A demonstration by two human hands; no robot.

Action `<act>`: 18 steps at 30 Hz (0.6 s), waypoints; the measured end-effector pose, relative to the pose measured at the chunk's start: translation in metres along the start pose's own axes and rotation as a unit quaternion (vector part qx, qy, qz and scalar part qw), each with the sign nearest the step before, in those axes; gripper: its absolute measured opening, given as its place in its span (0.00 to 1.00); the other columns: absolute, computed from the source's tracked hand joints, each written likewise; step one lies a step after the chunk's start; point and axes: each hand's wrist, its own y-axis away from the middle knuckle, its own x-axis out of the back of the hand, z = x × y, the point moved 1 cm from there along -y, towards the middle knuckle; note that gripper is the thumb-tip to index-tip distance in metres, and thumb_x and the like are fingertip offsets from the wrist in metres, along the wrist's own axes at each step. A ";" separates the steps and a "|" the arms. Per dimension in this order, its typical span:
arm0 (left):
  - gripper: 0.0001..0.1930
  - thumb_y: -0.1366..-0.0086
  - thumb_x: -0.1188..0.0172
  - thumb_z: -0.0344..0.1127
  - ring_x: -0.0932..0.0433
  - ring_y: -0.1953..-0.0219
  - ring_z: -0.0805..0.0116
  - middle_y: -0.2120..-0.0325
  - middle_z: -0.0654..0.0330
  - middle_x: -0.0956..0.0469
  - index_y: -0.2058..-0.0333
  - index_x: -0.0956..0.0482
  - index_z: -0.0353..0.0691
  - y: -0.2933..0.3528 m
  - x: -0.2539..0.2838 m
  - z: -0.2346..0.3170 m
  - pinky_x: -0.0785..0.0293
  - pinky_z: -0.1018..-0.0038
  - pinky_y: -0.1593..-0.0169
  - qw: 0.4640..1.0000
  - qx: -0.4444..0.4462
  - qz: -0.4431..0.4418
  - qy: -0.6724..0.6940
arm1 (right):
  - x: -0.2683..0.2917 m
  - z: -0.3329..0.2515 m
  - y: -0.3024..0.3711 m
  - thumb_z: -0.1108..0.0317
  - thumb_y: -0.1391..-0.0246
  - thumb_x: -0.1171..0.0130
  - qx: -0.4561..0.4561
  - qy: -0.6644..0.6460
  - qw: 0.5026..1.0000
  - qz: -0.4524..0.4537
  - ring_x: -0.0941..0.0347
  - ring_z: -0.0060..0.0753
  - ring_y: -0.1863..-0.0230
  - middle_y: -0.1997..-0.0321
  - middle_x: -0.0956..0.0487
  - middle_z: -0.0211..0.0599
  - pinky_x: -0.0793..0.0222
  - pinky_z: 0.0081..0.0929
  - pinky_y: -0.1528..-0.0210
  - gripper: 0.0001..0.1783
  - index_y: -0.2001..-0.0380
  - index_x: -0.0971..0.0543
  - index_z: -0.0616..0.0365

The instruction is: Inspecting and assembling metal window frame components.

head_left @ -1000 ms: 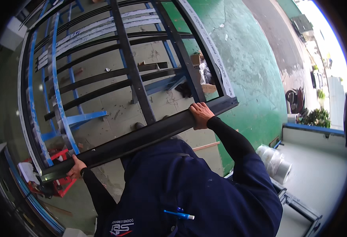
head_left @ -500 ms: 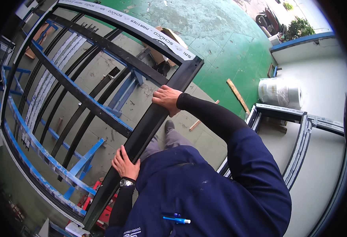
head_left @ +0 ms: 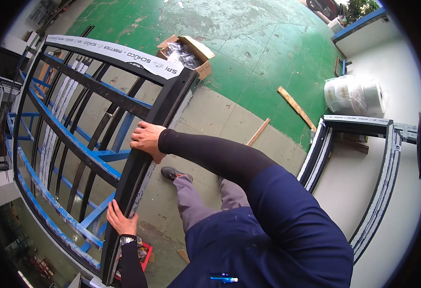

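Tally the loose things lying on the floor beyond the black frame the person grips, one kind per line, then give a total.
Cardboard box: 1
Wooden strips: 2
Clear plastic-wrapped rolls bundle: 1
Total: 4
Both hands, left hand and right hand, grip the black frame.
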 end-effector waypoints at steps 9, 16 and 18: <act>0.56 0.59 0.24 0.35 0.36 0.30 0.40 0.30 0.46 0.36 0.28 0.39 0.40 -0.003 -0.017 0.022 0.41 0.49 0.26 1.000 0.011 0.018 -0.003 | -0.061 0.072 0.121 0.39 0.55 0.22 -0.438 -0.583 0.484 0.483 0.36 0.51 0.28 0.28 0.37 0.63 0.38 0.46 0.28 0.60 0.33 0.39 0.68; 0.50 0.63 0.21 0.31 0.37 0.29 0.36 0.29 0.44 0.37 0.39 0.38 0.43 0.007 -0.041 0.017 0.40 0.48 0.27 0.998 0.015 0.047 0.032 | -0.098 0.106 0.099 0.32 0.48 0.30 -0.337 -0.680 0.514 0.400 0.21 0.47 0.45 0.45 0.23 0.66 0.23 0.37 0.45 0.56 0.45 0.37 0.78; 0.50 0.63 0.20 0.31 0.38 0.29 0.36 0.28 0.44 0.37 0.40 0.38 0.43 0.011 -0.043 0.012 0.40 0.48 0.27 0.998 0.021 0.051 0.037 | -0.095 0.105 0.102 0.29 0.47 0.33 -0.332 -0.656 0.535 0.417 0.19 0.51 0.49 0.49 0.22 0.67 0.21 0.41 0.48 0.57 0.45 0.38 0.80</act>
